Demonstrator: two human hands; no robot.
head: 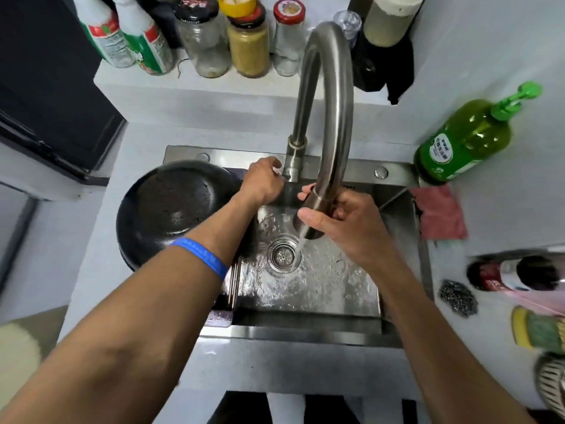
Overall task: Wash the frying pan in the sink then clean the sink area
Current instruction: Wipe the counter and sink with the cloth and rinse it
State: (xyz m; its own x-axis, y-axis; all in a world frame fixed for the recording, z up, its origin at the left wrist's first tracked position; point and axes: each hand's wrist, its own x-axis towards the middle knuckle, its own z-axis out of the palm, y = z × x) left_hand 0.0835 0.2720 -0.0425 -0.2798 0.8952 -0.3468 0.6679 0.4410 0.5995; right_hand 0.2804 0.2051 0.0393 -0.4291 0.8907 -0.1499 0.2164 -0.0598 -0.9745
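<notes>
Landmark: the faucet (328,111), gooseneck, rooted at the back rim of the sink (394,175). Left hand (263,182) is at the faucet's base, fingers curled on the small side lever (286,176) there. Right hand (345,224) is wrapped around the spout end, thumb and fingers closed on the nozzle; the hands are apart, each clamped on its own part of the faucet. Water runs from the nozzle onto the basin floor just beside the drain strainer (282,255), which sits below and slightly left of the spout tip. The frying pan (171,206) lies left of the faucet, partly over the sink's left edge, wet-beaded inside, untouched by either hand. Judgement: pan looks done or parked — step in hand is rinsing the basin, spout steered by hand. To do it well: keep the lever at moderate flow so spray does not bounce over the rim; sweep the nozzle slowly along the walls and corners, working toward the drain; steady grip on the nozzle, no yanking against the neck. Right of the faucet stand the green soap bottle (464,142) and a pink cloth (440,212) on the rim — cloth is handy for the wipe-down; steel scourer (458,297) farther right.
</notes>
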